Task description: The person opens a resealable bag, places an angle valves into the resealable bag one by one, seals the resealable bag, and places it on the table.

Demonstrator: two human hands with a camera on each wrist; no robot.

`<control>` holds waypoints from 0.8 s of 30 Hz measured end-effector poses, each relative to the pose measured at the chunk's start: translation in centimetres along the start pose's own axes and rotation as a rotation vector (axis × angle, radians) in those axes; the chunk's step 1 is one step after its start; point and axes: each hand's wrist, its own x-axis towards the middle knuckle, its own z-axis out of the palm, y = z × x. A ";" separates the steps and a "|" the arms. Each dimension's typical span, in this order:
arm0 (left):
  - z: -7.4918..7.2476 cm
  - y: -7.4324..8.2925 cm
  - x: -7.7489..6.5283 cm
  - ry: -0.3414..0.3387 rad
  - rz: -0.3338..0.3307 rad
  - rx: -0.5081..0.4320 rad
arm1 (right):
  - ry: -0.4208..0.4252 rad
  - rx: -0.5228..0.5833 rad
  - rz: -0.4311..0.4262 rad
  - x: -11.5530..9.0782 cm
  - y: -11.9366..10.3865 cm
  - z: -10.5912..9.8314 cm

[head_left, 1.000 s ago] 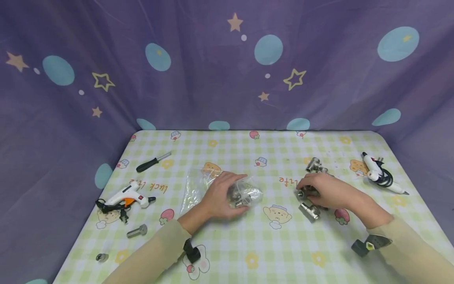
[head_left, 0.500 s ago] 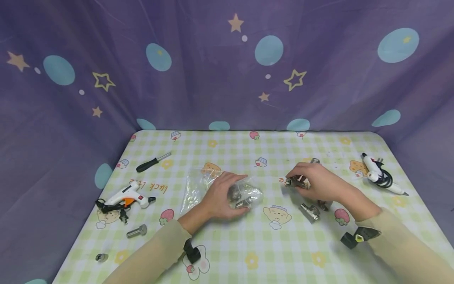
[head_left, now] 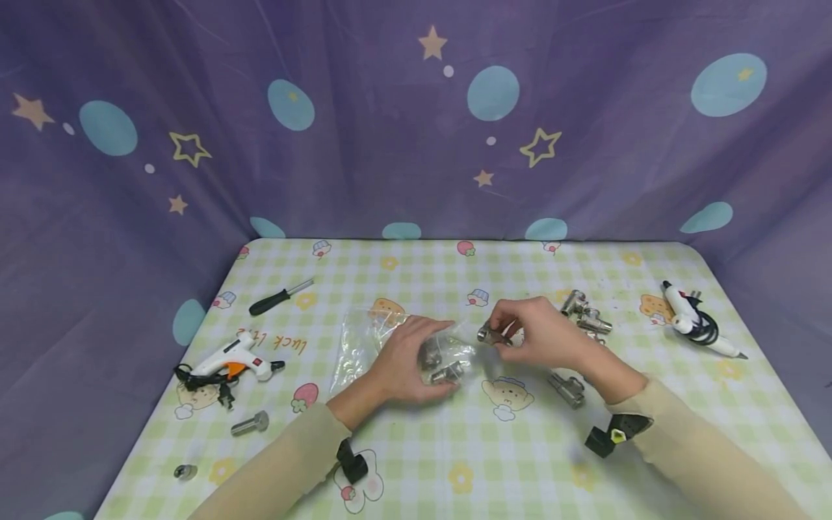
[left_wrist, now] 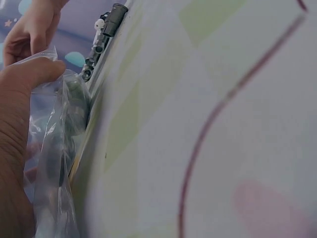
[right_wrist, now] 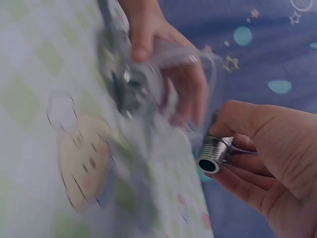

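My left hand (head_left: pixel 406 365) grips a clear plastic bag (head_left: pixel 354 350) lying mid-table, its fingers and thumb spread around the mouth. Shiny metal fittings (head_left: pixel 447 373) show inside the bag. Just right of that mouth, my right hand (head_left: pixel 542 336) pinches a metal pipe fitting (head_left: pixel 492 335) between thumb and fingers, above the table. In the right wrist view the fitting (right_wrist: pixel 216 152) has a threaded, hollow end; the fingers cover its other end. More pipe fittings lie to the right: one (head_left: pixel 568 390) nearer me and a cluster (head_left: pixel 593 322) farther back.
A white glue gun (head_left: pixel 237 357), a black-handled screwdriver (head_left: pixel 279 297), a bolt (head_left: pixel 250 423) and a small metal nut-like piece (head_left: pixel 185 471) lie at left. On the far right is a white soldering-iron-like tool (head_left: pixel 702 325) with its black cord coiled. A purple curtain (head_left: pixel 390 144) hangs behind the table.
My right hand has picked up a pipe fitting from the right-hand group and carried it left to beside the bag's mouth. The left hand and bag have stayed in place.
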 end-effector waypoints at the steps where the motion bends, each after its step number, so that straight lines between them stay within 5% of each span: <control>1: 0.0 0.0 0.0 -0.001 0.000 -0.001 | 0.001 0.014 0.003 0.2 -0.2 0.5; 14: 0.0 0.0 0.0 0.009 0.009 -0.027 | 0.068 0.209 0.093 1.8 -2.2 5.7; 24: -0.1 0.1 -0.1 -0.003 -0.011 -0.023 | 0.050 0.200 0.111 0.9 -1.7 5.0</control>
